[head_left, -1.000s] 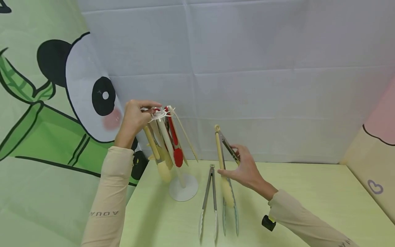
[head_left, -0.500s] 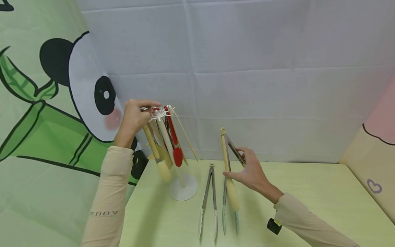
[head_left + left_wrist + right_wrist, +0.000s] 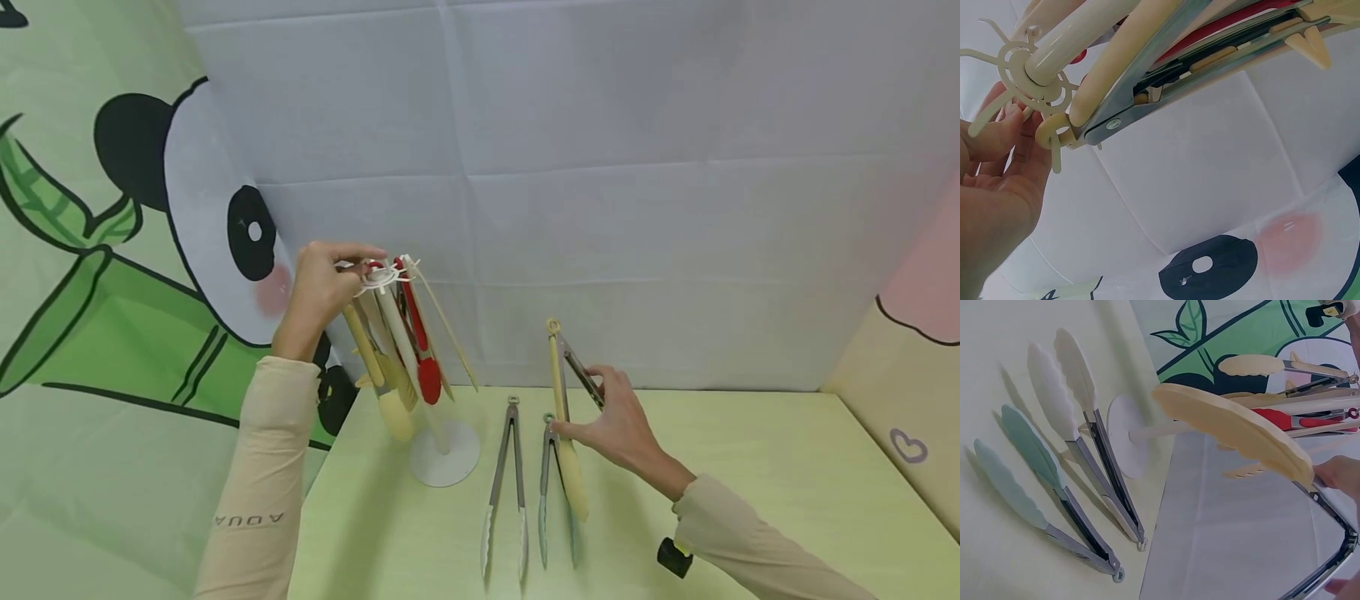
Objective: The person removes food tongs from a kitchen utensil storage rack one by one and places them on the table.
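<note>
My left hand (image 3: 318,287) pinches the hooked top ring (image 3: 1019,78) of a white utensil stand, whose round base (image 3: 446,467) rests on the table. From its hooks hang yellow-handled tongs (image 3: 362,342), red-tipped tongs (image 3: 429,379) and other utensils. My right hand (image 3: 618,421) holds a second pair of yellow tongs (image 3: 572,483) upright with the arms spread, thumb on one arm and fingers on the other. In the right wrist view one broad yellow tip (image 3: 1229,428) shows scalloped edges; the other tip is out of frame.
White-tipped tongs (image 3: 498,475) lie spread on the pale table (image 3: 750,500). Green-tipped tongs (image 3: 544,500) lie to their right, partly behind the held tongs in the head view. A grey-white cloth (image 3: 675,250) hangs behind, and a panda-print cloth (image 3: 195,208) at the left.
My right hand has moved a little right and down with the yellow tongs, uncovering the top loop of the green-tipped tongs. My left hand stays at the stand's top ring.
</note>
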Demonstrator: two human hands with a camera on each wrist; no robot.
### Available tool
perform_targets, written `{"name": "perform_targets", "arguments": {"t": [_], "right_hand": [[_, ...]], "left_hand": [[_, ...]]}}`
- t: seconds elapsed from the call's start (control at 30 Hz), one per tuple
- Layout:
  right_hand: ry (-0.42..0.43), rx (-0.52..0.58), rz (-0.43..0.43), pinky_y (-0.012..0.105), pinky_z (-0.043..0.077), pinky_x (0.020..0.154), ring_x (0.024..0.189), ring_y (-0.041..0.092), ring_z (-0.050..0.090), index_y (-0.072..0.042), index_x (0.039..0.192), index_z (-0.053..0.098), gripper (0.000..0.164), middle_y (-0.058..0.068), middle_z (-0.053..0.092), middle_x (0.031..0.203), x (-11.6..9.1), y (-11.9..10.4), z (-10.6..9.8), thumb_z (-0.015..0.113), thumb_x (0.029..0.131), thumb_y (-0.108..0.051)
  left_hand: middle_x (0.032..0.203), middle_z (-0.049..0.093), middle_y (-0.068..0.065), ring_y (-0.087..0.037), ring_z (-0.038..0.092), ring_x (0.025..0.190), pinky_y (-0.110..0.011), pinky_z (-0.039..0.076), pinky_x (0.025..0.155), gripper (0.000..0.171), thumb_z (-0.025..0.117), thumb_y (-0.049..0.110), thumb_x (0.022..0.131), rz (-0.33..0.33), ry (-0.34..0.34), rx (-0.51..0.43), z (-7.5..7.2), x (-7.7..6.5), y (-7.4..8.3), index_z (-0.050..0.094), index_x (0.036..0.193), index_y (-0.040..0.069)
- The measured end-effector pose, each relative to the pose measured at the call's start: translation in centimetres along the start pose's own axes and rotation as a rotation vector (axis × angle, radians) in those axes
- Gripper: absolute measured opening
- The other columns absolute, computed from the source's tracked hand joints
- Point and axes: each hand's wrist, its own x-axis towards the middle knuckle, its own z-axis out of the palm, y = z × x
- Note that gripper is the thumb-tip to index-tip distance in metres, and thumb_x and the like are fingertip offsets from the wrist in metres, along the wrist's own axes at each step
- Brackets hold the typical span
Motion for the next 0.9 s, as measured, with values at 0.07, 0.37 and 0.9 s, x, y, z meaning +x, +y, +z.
{"name": "perform_targets", "arguments": {"t": [0.07,0.37,0.9], "right_hand": [[-0.01,-0.007,0.011,0.033,0.038,0.064,0.089,0.022,0.045,-0.013,0.124,0.038,0.086,0.008,0.043,0.107,-0.1,0.3,-0.1,0.073,0.057,-0.056],[-0.023,-0.043,0.067,0.04,0.042,0.066,0.094,0.025,0.047,-0.014,0.123,0.037,0.086,0.01,0.041,0.111,0.2,1.7,-0.6,0.072,0.057,-0.056],[-0.05,-0.077,0.133,0.033,0.04,0.058,0.081,0.026,0.049,-0.012,0.119,0.04,0.083,0.012,0.042,0.107,0.4,4.3,-0.9,0.074,0.056,-0.053]], "left_hand": [[0.099,0.063,-0.007,-0.013,0.019,0.04,-0.026,0.021,0.036,0.038,0.043,-0.004,0.08,-0.011,0.002,-0.004,0.1,-0.1,0.0,0.07,0.097,0.018],[0.098,0.063,-0.008,-0.013,0.023,0.042,-0.025,0.022,0.037,0.036,0.044,-0.004,0.081,-0.03,0.026,-0.03,0.5,0.1,0.3,0.071,0.096,0.016],[0.099,0.063,-0.008,-0.02,0.038,0.061,-0.025,0.025,0.039,0.034,0.046,-0.001,0.081,-0.042,0.059,0.02,1.3,0.4,0.9,0.07,0.096,0.017]]}}
